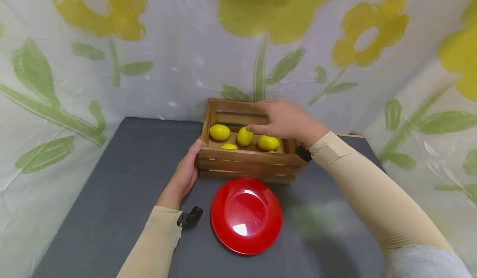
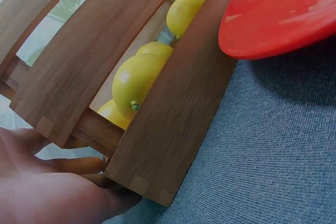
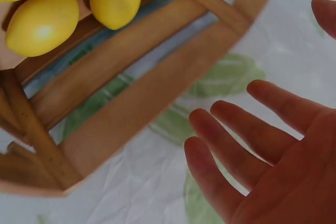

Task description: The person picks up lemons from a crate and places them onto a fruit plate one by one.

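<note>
While right wrist shows lemons (image 3: 42, 23), head view adds a red plate (image 1: 246, 216).

Crate (image 1: 246, 157): you see smooth wood, grain visible, low sheen. Lemons (image 1: 220, 133): waxy-looking skins, fairly smooth, small soft highlights. Plate (image 1: 246, 220): plastic-looking, smooth, high gloss; it shows you bright reflections. Bench (image 1: 112, 195): dull, woven, cloth-like at close range. Backdrop (image 1: 186, 63): thin creased sheeting, faint sheen. Your sleeves (image 1: 365, 191): matt cloth, wrinkled. Wrist mount (image 1: 191, 216): plastic-looking.
</note>
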The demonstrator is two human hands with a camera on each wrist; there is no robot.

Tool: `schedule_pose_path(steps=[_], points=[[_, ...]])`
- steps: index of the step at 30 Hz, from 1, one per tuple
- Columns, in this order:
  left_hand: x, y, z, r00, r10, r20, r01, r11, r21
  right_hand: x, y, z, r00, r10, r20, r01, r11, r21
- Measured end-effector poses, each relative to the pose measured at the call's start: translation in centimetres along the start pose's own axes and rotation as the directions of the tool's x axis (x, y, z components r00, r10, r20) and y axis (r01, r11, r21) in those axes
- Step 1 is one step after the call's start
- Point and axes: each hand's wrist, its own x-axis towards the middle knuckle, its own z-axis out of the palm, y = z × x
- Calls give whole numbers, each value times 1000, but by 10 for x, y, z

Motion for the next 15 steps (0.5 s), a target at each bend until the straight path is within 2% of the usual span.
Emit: schedule_pose_path(steps=[4, 9, 15], points=[[3, -2, 7, 1000, 21, -2, -21, 1000, -9, 21, 0, 6, 996, -58, 66, 61, 997, -39], [5, -5, 14, 1000, 16, 2, -16, 1000, -5, 37, 0, 15, 986, -95, 136, 101, 994, -39], [6, -5, 25, 1000, 15, 14, -16, 1000, 15, 47, 1, 26, 982, -109, 151, 114, 993, -20]])
